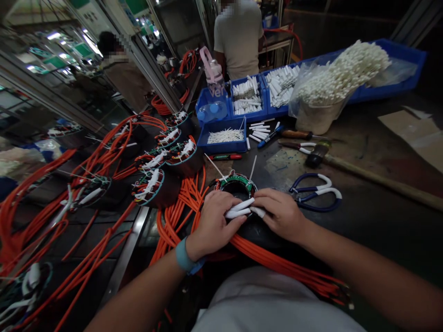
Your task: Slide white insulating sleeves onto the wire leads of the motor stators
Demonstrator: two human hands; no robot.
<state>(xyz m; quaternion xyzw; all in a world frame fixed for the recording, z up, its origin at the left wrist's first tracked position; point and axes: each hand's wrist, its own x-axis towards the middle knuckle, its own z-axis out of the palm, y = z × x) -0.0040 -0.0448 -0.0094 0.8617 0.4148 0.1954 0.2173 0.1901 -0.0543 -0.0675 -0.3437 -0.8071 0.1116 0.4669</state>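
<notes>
White sleeving tubes point(239, 209) lie side by side across the near rim of a round motor stator point(238, 180). My left hand point(218, 217) is closed around their left part, thumb below and fingers above. My right hand point(282, 213) pinches a short white piece point(258, 211) at their right end; whether it is a separate tube I cannot tell. Green insulation and two upright white cable ties point(253, 168) show on the stator's far side. Orange cables point(277, 256) run from beneath my hands toward the lower right. My palms hide the stator's near side.
Several finished-looking stators point(149, 188) with orange leads stand on the left. Blue bins point(221, 146) of ties and tubes line the back, beside a bagged bucket point(318, 117). Scissors point(316, 192), a mallet point(318, 154), a screwdriver point(297, 134) and a red marker point(224, 157) lie around. A person point(238, 39) stands beyond.
</notes>
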